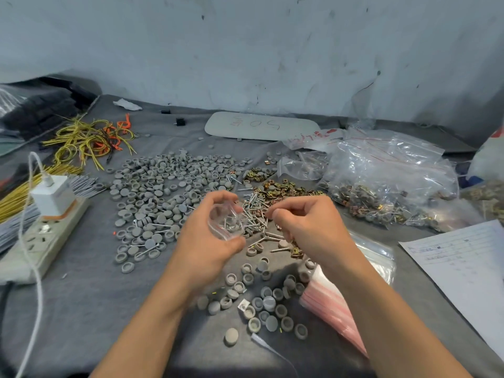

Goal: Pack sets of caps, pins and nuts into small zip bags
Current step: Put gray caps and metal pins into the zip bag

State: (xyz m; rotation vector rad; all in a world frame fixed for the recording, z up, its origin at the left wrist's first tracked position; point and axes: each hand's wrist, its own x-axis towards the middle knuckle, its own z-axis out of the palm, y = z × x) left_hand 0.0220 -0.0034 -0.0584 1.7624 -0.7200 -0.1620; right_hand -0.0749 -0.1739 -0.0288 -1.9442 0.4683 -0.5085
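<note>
Left hand [211, 230] grips the bag [226, 222] mid-frame; right hand [305, 223], just right over the pins [256, 212], curls, perhaps pinching one.

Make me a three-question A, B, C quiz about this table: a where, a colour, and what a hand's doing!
1. Where is the white charger? A. In a drawer B. Plugged into the power strip C. On the floor
2. What colour are the caps? A. Red B. Green C. Grey
3. What is the left hand doing? A. Holding a small clear bag B. Waving C. Lying flat
Answers: 1 B, it stands in the strip; 2 C, the pile is grey; 3 A, it curls round the bag.
</note>
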